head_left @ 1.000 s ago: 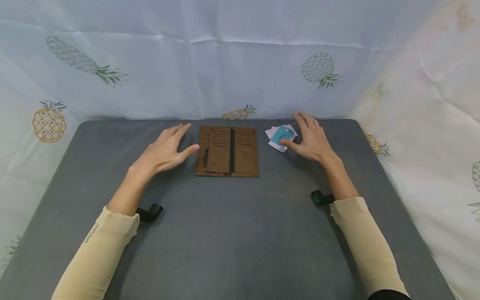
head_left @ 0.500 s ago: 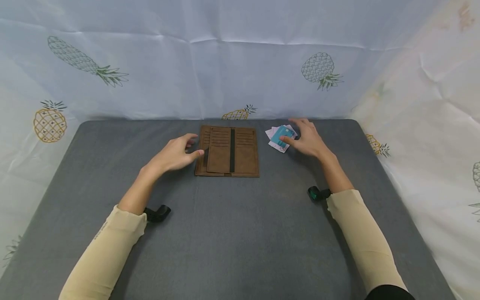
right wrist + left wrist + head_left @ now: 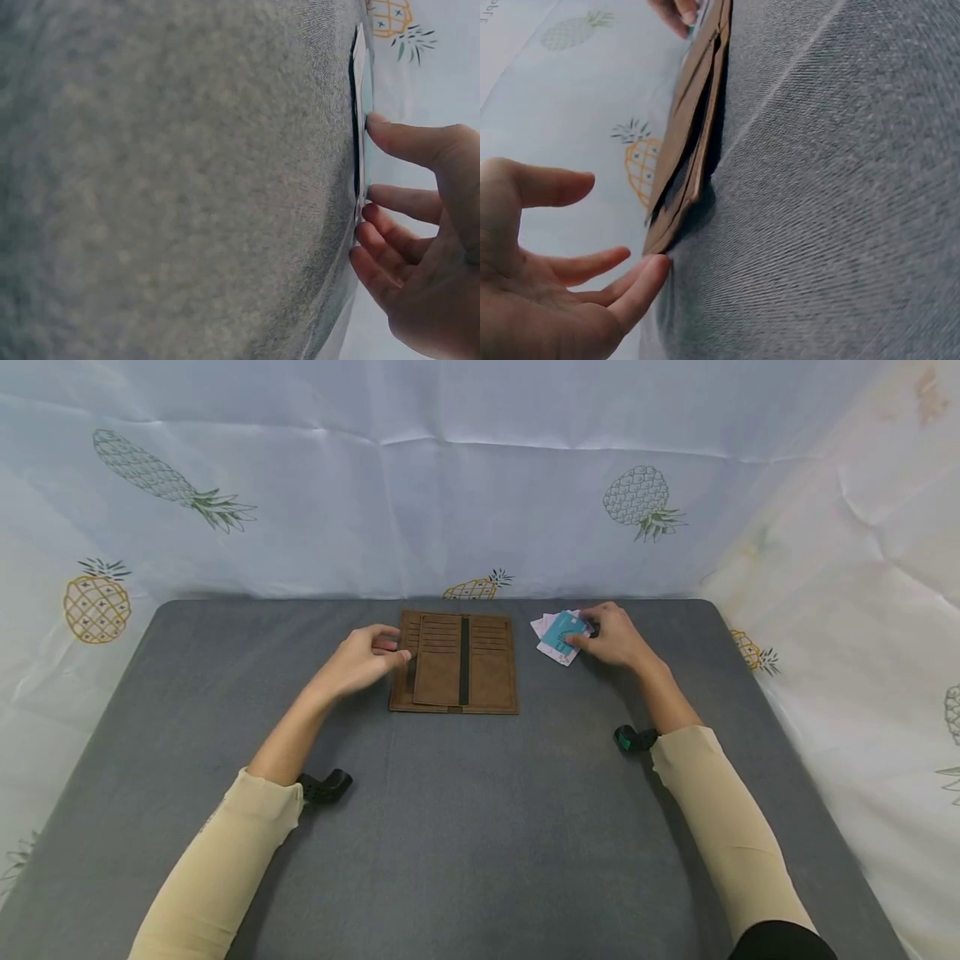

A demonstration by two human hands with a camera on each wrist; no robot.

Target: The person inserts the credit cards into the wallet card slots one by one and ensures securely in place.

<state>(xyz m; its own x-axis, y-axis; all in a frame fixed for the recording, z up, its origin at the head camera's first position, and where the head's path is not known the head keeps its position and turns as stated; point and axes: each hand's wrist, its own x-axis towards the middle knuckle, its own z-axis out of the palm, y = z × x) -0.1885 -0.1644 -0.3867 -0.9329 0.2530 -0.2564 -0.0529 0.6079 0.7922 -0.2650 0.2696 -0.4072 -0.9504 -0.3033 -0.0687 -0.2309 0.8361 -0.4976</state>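
Observation:
A brown wallet lies unfolded on the grey table, showing card slots and a dark strip down its middle. Beside its left edge is my left hand, fingers loosely bent. The left wrist view shows these fingertips close to the wallet's corner, the thumb apart from it; whether they touch is unclear. To the wallet's right, a blue card tops a small fanned pile of pale cards. My right hand holds the blue card between thumb and index finger, the card still flat on the pile.
The grey table has its far edge just behind the wallet and cards. A white cloth with pineapple prints hangs behind and along the sides. A black wrist camera sits under the left forearm, another camera at the right one.
My left hand has moved right, towards the wallet's edge, its fingers bending. My right hand has lowered, and its fingers have drawn in to the blue card. Wallet and cards have stayed put.

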